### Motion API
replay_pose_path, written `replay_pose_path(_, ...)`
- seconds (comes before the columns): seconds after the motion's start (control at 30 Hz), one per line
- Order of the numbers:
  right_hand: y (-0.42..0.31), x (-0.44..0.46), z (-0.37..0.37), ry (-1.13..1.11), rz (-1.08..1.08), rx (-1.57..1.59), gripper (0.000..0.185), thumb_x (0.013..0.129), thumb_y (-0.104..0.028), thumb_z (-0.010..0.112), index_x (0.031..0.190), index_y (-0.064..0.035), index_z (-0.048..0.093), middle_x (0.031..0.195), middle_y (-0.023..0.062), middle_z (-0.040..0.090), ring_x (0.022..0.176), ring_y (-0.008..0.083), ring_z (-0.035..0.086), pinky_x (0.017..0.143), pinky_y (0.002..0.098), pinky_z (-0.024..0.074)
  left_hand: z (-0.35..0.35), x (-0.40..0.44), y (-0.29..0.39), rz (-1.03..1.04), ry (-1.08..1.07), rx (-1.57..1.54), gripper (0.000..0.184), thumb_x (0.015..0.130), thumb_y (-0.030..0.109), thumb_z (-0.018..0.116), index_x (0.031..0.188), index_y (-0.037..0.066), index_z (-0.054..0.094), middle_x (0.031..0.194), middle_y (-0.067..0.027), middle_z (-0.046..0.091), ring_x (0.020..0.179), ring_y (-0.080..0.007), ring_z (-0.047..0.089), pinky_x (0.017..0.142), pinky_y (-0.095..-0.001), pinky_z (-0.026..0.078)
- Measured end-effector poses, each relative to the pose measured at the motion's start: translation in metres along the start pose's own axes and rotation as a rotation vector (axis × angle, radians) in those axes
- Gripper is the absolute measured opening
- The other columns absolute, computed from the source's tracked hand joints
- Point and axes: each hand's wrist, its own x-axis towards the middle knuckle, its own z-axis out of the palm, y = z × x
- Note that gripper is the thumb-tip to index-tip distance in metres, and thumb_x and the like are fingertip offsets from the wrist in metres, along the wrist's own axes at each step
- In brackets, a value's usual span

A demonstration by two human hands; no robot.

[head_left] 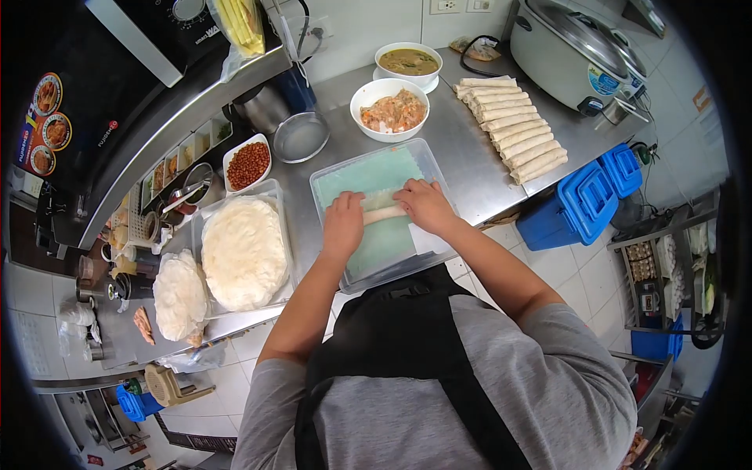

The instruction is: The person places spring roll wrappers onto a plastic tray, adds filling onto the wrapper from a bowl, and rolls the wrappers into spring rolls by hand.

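Between my two hands lies a pale spring roll [382, 214], its wrapper partly loose along the far side. My left hand [343, 223] has its fingers closed over the left end. On the other end, my right hand [425, 207] grips with curled fingers. Under the roll is a light green sheet [384, 254] in a clear plastic tray [395, 276]. Behind the tray stands a white bowl [359, 121] of orange-flecked filling [394, 108]. To the left, a round stack of thin white wrappers [243, 252] sits in a clear container [291, 266]. Several rolled spring rolls [513, 129] lie in a row at the right.
A bowl of soup [408, 61] is at the back, near a large rice cooker [570, 51]. Left stand a dish of red-brown nuts or beans [247, 165], a metal bowl [301, 138] and more wrappers [178, 294]. Blue lidded bins [568, 205] stand below the counter's right edge.
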Motion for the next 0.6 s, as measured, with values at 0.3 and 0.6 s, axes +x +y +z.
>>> replay_pose_path(0.3,-0.011,-0.039,0.025,0.213,-0.312,-0.169,0.038,0.091,-0.018,0.054,0.125,-0.0027,0.060,0.131,0.0106,0.057,0.122,0.0255,0.054,0.103,0.0460,0.0411,0.012,-0.036,0.024,0.322,-0.078,0.080,0.059,0.090,0.024,0.065,0.141,0.002,0.044,0.141,-0.0168,0.051,0.130,-0.0316,0.049,0.111,-0.0436,0.039)
replay_pose_path(0.6,-0.003,-0.025,0.025,0.044,-0.105,0.145,0.031,0.084,-0.019,0.069,0.114,-0.0116,0.069,0.116,0.0058,0.062,0.112,0.0266,0.058,0.095,0.0436,0.0442,0.009,-0.018,0.019,-0.001,-0.124,-0.266,0.031,0.082,0.017,0.073,0.111,0.007,0.070,0.109,-0.0109,0.065,0.102,-0.0300,0.062,0.088,-0.0401,0.050)
